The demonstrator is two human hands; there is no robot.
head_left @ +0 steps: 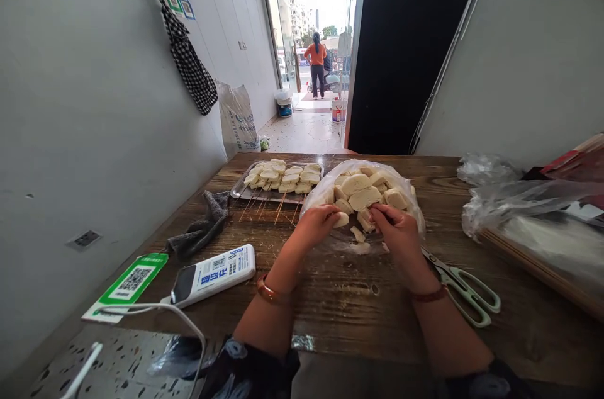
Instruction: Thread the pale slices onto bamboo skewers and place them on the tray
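My left hand (pixel 317 224) is closed on a small pale, bun-like slice (pixel 340 220), pinched between thumb and fingers. The fingers of my right hand (pixel 395 226) are pinched at the edge of a larger pale slice (pixel 365 199) in the pile. That pile lies in an opened clear plastic bag (pixel 325 188) in front of both hands. Broken crumbs (pixel 358 236) lie at the bag's near side. Behind my left hand, a metal tray (pixel 239 190) bears several rows of similar slices on thin wooden skewers (pixel 281 207), whose ends stick out toward me.
Green-handled scissors (pixel 472 295) lie beside my right forearm. To the left are a dark grey cloth (pixel 202 232), a white power bank (pixel 217 273) with a cable, and a green QR card (pixel 134 279). Plastic bags (pixel 533 210) crowd the right side. A person (pixel 316 65) stands outside the doorway.
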